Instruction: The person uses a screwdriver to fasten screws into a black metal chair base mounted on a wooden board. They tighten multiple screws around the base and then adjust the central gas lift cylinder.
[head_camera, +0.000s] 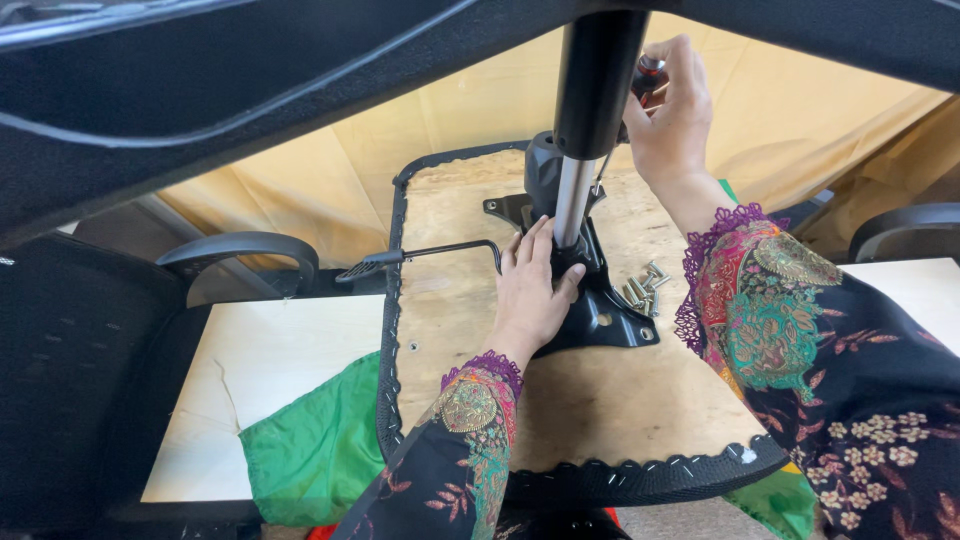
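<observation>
Head view: left hand (530, 290) flat on the black mounting plate (600, 315) on the upturned chair seat (590, 400), steadying it. Right hand (668, 110) closed round a screwdriver (645, 80). Keep the tool upright and the plate pinned. Loose screws (643, 285) lie just beside.

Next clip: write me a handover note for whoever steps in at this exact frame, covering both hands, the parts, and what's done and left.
Left hand: flat on the black mechanism plate, at the foot of the gas cylinder.
Right hand: gripping a screwdriver, its tip hidden behind the cylinder.
Seat base lies upside down, plywood side up; the lever sticks out to the left.
Loose bolts lie beside the plate.
Done: plate placed on the seat base.
Left: the loose bolts. Whether any bolts are in yet cannot be told.
</observation>
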